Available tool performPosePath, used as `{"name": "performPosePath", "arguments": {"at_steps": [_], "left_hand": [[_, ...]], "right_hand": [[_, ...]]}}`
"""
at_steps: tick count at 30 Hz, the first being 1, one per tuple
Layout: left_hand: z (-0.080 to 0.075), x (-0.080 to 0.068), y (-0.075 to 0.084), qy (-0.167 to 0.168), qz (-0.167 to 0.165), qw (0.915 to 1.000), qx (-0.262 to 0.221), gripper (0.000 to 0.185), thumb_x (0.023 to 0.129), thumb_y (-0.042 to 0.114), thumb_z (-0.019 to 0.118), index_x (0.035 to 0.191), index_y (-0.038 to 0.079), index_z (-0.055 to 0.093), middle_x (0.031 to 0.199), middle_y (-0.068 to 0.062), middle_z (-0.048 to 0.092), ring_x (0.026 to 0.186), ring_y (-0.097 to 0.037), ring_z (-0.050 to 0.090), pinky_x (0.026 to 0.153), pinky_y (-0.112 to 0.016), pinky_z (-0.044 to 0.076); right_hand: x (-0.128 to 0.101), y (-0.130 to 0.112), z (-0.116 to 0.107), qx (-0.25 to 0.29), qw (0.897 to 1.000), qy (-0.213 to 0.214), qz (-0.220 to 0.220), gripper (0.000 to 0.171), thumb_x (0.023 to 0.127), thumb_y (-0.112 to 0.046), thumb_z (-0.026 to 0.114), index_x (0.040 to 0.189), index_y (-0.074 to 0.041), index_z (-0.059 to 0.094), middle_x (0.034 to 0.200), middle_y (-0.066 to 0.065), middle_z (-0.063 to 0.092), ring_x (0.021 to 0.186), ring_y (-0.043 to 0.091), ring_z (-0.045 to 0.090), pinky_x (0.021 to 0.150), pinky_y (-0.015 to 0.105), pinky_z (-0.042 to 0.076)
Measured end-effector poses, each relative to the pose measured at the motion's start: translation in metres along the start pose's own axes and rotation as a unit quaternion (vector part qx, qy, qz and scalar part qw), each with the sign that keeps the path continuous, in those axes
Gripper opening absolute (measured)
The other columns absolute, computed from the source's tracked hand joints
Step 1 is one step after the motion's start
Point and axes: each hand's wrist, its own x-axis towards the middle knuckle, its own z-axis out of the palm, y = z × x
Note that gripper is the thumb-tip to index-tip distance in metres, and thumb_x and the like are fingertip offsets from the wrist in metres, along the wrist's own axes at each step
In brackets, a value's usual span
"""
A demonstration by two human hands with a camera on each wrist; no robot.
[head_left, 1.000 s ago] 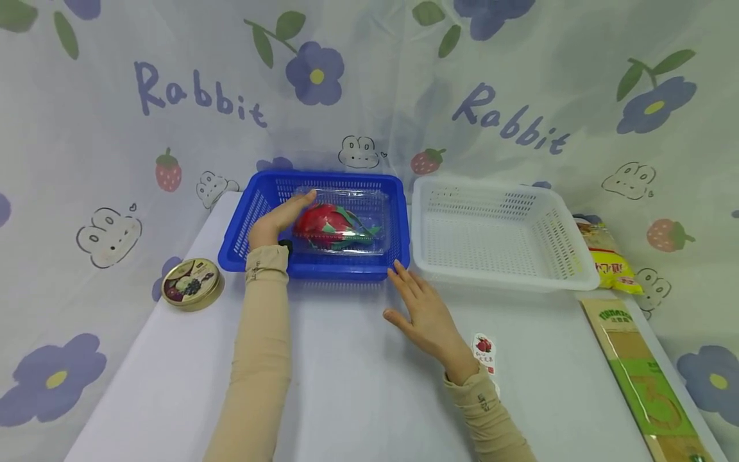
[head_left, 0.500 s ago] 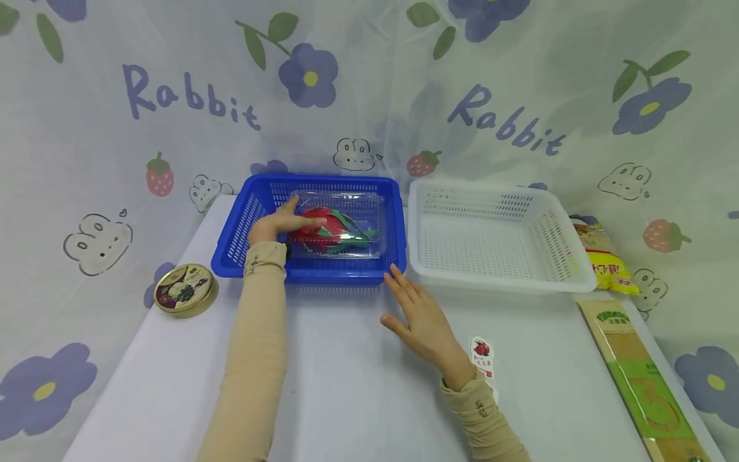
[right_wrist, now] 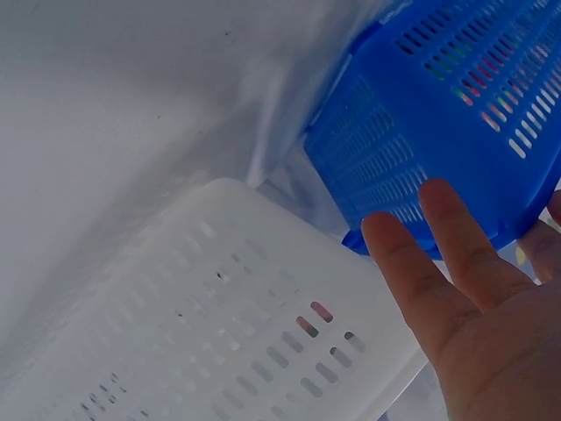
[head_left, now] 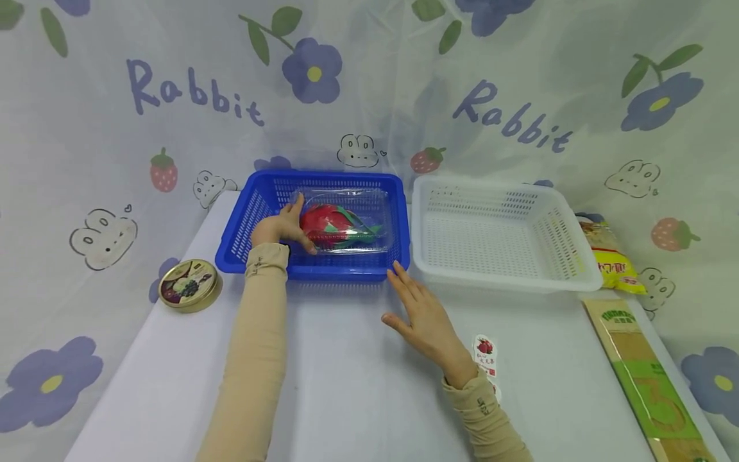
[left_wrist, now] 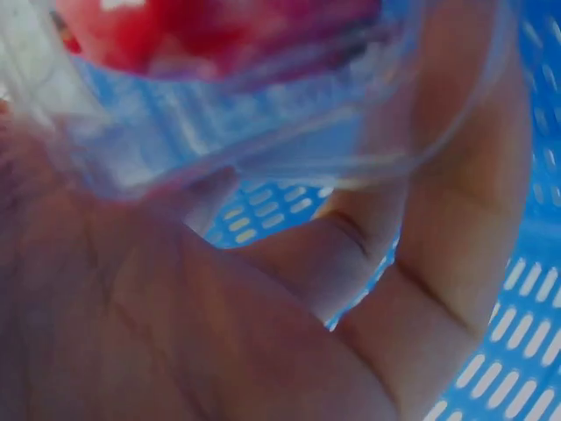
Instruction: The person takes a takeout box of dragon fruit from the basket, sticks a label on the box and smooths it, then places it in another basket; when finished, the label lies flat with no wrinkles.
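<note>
**Clear box gripped inside the blue basket**

Fingers of my left hand (head_left: pixel 281 226) were curled round the near-left corner of the clear plastic box (head_left: pixel 346 221), thumb on its front edge and the rest over the lid, so that grip was clamped on the box. The left wrist view showed the box wall (left_wrist: pixel 263 132) pressed against my palm with the red fruit (head_left: pixel 324 224) just beyond it. The box sat inside the blue basket (head_left: pixel 256 192), and I judged I held it at the corner because the basket wall left little room on the side.

My right hand (head_left: pixel 424 317) lay flat on the worktop (head_left: pixel 346 385), fingers straight and spread, that grip apart and holding nothing. Its fingertips touched the basket's near-right corner (right_wrist: pixel 456 132), probably to steady it. The white basket (head_left: pixel 554 256) stood just right of that hand, a small fruit label (head_left: pixel 484 353) close behind the wrist, and a round tin (head_left: pixel 189 284) well off to the left of my left forearm.

Compared with a second before, my left hand had moved from resting open along the box's side to wrapping round its corner; my right hand had hardly moved.
</note>
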Motion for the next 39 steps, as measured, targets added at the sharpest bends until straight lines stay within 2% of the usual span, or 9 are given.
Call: {"name": "performPosePath", "arguments": {"at_steps": [3,10,14,18,23,27,31,36,39], "left_hand": [[0.001,0.004,-0.002,0.011,0.005,0.9999,-0.012,0.128,0.072,0.021,0.081,0.154,0.013,-0.017,0.161,-0.025,-0.011,0.148,-0.045,-0.007,0.118,-0.063,0.010],[-0.002,-0.009,-0.003,0.004,0.033,0.9940,-0.104,0.112,0.080,0.015,0.076,0.156,0.015,-0.007,0.163,-0.018,-0.007,0.150,-0.041,-0.003,0.120,-0.058,0.014],[-0.004,-0.010,-0.008,0.013,0.035,0.9893,-0.141,0.100,0.086,0.020,0.072,0.157,0.017,0.001,0.164,-0.017,-0.002,0.150,-0.040,0.001,0.119,-0.058,0.017],[-0.008,-0.009,-0.004,0.031,0.046,0.9884,-0.141,0.088,0.090,0.026,0.068,0.157,0.016,0.011,0.163,-0.018,0.006,0.149,-0.041,0.012,0.118,-0.057,0.020],[-0.015,-0.012,0.010,0.043,0.048,0.9917,-0.111,0.084,0.089,0.031,0.069,0.155,0.015,0.020,0.162,-0.020,0.014,0.149,-0.040,0.014,0.118,-0.057,0.021],[-0.016,-0.015,0.019,0.023,0.042,0.9962,-0.072,0.098,0.083,0.027,0.076,0.156,0.014,0.013,0.162,-0.020,0.011,0.150,-0.039,0.009,0.119,-0.055,0.021],[-0.014,-0.017,0.025,0.018,0.027,0.9974,-0.064,0.107,0.079,0.013,0.080,0.157,0.018,0.007,0.163,-0.018,0.007,0.149,-0.040,0.010,0.117,-0.057,0.025],[-0.012,-0.018,0.023,0.056,0.023,0.9956,-0.071,0.102,0.076,0.002,0.073,0.157,0.022,0.015,0.162,-0.017,0.015,0.139,-0.038,0.028,0.107,-0.056,0.040],[-0.012,-0.018,0.017,0.088,0.035,0.9908,-0.096,0.090,0.079,0.005,0.071,0.155,0.020,0.024,0.160,-0.017,0.022,0.138,-0.039,0.030,0.108,-0.057,0.038]], "right_hand": [[0.000,0.001,0.001,0.002,1.000,0.000,0.001,0.083,0.094,-0.070,0.027,0.154,-0.013,0.026,0.163,0.004,0.020,0.135,0.038,0.044,0.109,0.053,0.038],[0.000,0.001,0.003,0.009,1.000,-0.006,0.004,0.077,0.091,-0.041,0.061,0.154,-0.012,0.027,0.162,0.006,0.022,0.136,0.038,0.043,0.110,0.053,0.037],[0.000,0.002,0.004,0.008,1.000,-0.006,0.003,0.077,0.096,-0.061,0.041,0.154,-0.013,0.026,0.163,0.006,0.021,0.136,0.038,0.043,0.109,0.053,0.038],[0.000,0.002,0.005,0.008,1.000,-0.005,0.006,0.085,0.093,-0.071,0.022,0.154,-0.013,0.024,0.163,0.004,0.018,0.135,0.039,0.044,0.108,0.054,0.039],[0.002,0.002,0.005,0.017,1.000,-0.006,0.008,0.085,0.093,-0.072,0.021,0.155,-0.014,0.022,0.164,0.003,0.016,0.138,0.038,0.041,0.109,0.055,0.038],[0.003,0.002,0.005,0.025,1.000,-0.009,0.008,0.085,0.093,-0.072,0.021,0.155,-0.014,0.021,0.164,0.003,0.015,0.139,0.038,0.040,0.109,0.055,0.038],[0.005,0.002,0.004,0.028,1.000,-0.009,0.009,0.085,0.092,-0.072,0.022,0.155,-0.014,0.021,0.164,0.003,0.015,0.137,0.038,0.042,0.108,0.055,0.039],[0.007,0.003,0.002,0.030,0.999,-0.007,0.005,0.086,0.092,-0.072,0.022,0.155,-0.013,0.023,0.163,0.006,0.018,0.136,0.037,0.043,0.108,0.054,0.039],[0.007,0.003,0.002,0.030,1.000,-0.006,0.003,0.087,0.092,-0.072,0.021,0.155,-0.012,0.024,0.163,0.007,0.019,0.136,0.037,0.043,0.108,0.054,0.039]]}}
